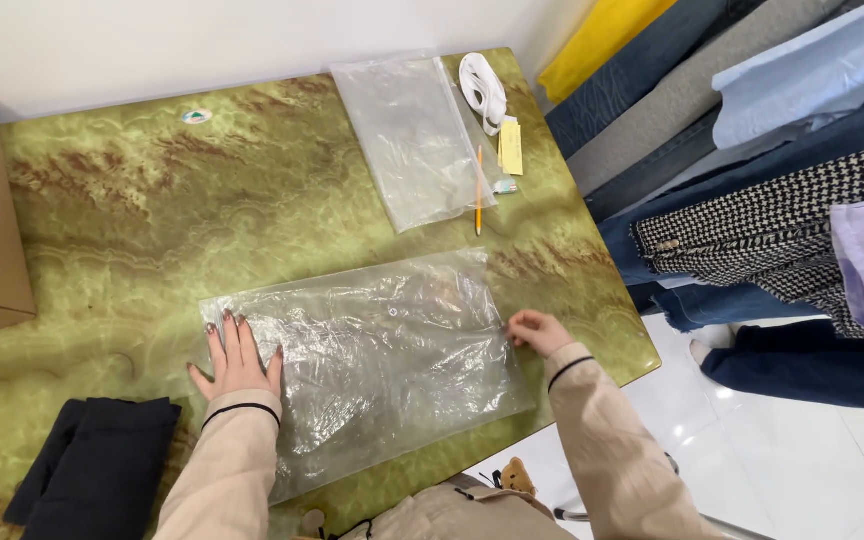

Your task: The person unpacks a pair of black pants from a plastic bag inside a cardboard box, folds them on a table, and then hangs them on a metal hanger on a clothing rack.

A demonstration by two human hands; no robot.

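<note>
Clear, crinkled plastic bag (372, 360) on glossy marbled table (132, 210).

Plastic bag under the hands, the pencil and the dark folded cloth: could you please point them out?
Plastic bag (382, 350), head view, crinkled middle.
Pencil (478, 195), head view, mid-shaft.
Dark cloth (97, 465), head view, top fold.
</note>
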